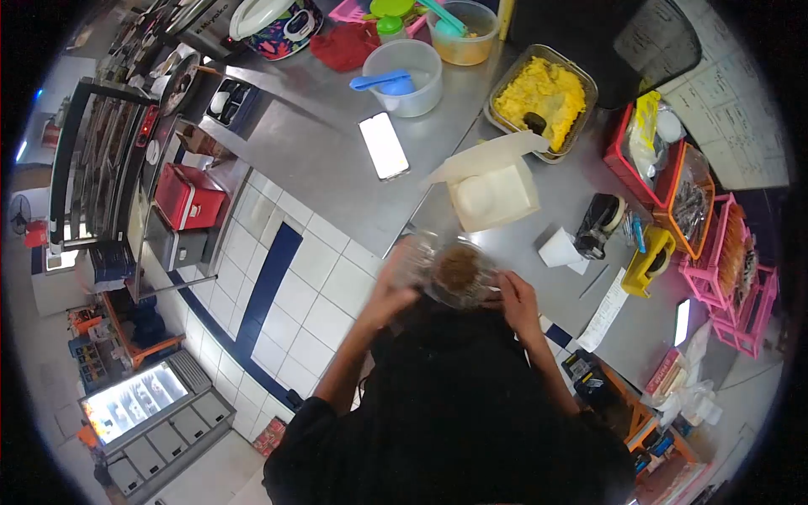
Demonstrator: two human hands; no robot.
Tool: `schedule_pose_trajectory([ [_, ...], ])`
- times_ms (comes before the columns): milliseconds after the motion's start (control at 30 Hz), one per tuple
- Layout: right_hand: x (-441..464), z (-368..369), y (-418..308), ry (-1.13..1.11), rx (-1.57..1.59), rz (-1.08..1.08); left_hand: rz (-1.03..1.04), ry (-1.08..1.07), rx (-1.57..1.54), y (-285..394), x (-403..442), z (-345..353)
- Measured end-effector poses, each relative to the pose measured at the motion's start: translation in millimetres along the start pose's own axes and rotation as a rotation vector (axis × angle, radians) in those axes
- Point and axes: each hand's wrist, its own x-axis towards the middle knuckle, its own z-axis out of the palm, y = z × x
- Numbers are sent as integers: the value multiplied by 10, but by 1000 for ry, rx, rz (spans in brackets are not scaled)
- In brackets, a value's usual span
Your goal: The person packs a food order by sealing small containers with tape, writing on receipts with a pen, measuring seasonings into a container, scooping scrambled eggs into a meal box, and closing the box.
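Close to my body, at the steel counter's front edge, is a clear plastic container [459, 271] with brown, crumbly-looking food inside. My left hand [392, 290] grips its left side, where the clear plastic is smeared by motion; a raised lid there cannot be told for certain. At the right rim, my right hand [515, 299] has its fingers closed on the edge. Just beyond the container stands an opened white takeaway box [497, 198] with a pale rounded thing inside. A phone with a bright screen [384, 146] lies to the left of that box.
A metal-rimmed tray [589, 88] holds yellow food with a dark utensil in it. Further back are a translucent tub with a blue scoop [404, 82] and a tub of orange liquid [465, 49]. A yellow tape dispenser [650, 263], receipt [603, 311] and red basket [623, 160] stand right.
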Motion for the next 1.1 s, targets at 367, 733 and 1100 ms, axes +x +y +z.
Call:
schedule_pose_trajectory([
  [367,2583,2647,-691,-136,-172,-99,53,150,-398,1010,919,-3147],
  [733,3574,3245,-1276,143,-678,-224,-250,-107,-585,1350,2458,-4600],
  [1100,6178,2862,-3897,606,-1266,-678,-183,203,-18,1173,2734,-5367],
])
